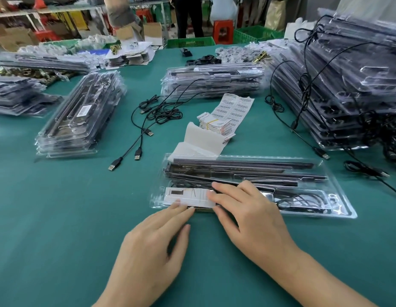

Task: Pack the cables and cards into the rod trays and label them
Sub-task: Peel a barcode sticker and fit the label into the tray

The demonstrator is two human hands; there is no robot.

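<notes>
A clear plastic rod tray (339, 204) lies in front of me on the green table, holding dark rods (248, 168), a coiled black cable (303, 200) and a white card (186, 196). My right hand (248, 213) rests flat on the tray, fingertips on the card's right end. My left hand (157, 247) touches the tray's near edge below the card with its fingertips. Loose black USB cables (157, 114) lie beyond. A barcode label sheet (237, 109) and a small stack of cards (214, 125) sit behind the tray.
Stacks of packed trays stand left (79, 116), centre back (214, 79) and right (347, 85), the right one draped with cables. White backing paper (201, 140) curls behind my tray. Green crates (190, 42) and a standing person (189, 16) are past the table.
</notes>
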